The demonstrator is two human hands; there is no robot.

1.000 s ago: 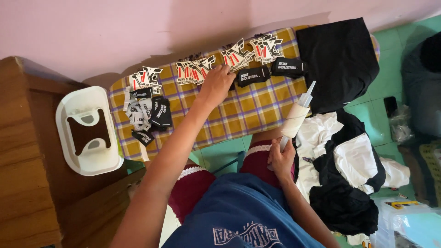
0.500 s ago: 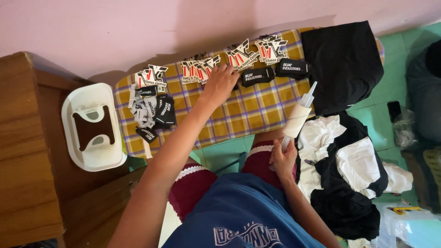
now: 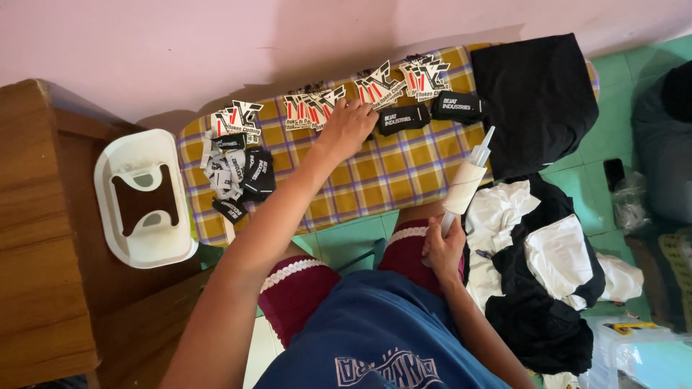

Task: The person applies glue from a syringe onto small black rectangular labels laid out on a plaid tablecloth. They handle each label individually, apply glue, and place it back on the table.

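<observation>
The left hand [image 3: 347, 128] lies fingers-down on a red, white and black cut-out label [image 3: 313, 109] near the far edge of the yellow plaid board [image 3: 389, 180]; similar labels line that edge, with black oblong labels [image 3: 431, 113] just beside them. A pile of small black labels [image 3: 238, 176] sits at the board's left end. The right hand [image 3: 443, 248] grips a white syringe-like applicator [image 3: 465, 184], its tip resting near the board's right end.

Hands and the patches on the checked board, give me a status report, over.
Left hand flat on a red-and-white patch, not gripping. Right hand shut on white squeeze bottle, nozzle up. Black labels beside the left hand, nothing blocking.
</observation>
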